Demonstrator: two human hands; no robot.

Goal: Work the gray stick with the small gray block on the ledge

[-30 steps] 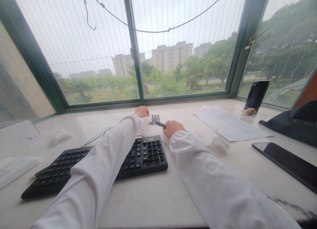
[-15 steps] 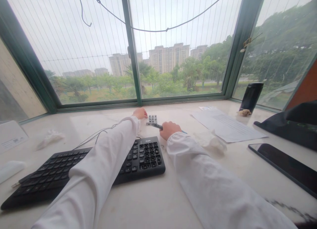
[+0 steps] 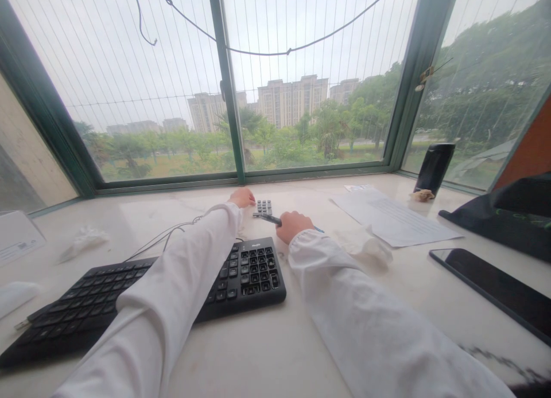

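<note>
Behind the black keyboard (image 3: 258, 297), a small group of loose keycaps (image 3: 264, 206) lies on the white marble surface. My left hand (image 3: 243, 197) is at the left edge of the keycaps, its fingers pressed together; what they hold, if anything, is too small to make out. On the other side, my right hand (image 3: 293, 226) is closed around a dark pen-like tool (image 3: 272, 219), whose tip points left at the front of the keycaps. The keyboard's number pad, at its right end, shows bare sockets without caps. My left sleeve covers the keyboard's middle.
Printed paper (image 3: 394, 217) and crumpled tissue (image 3: 372, 250) lie right of my right hand. Farther right are a phone (image 3: 495, 289), a dark cylinder (image 3: 434, 170) and a black bag (image 3: 512, 214). At left are another tissue (image 3: 86, 242), a white mouse (image 3: 17, 297) and cables (image 3: 166, 234).
The whole view has shifted very slightly, so things sit a little farther left. Both hands keep the same pose beside the keycaps.
</note>
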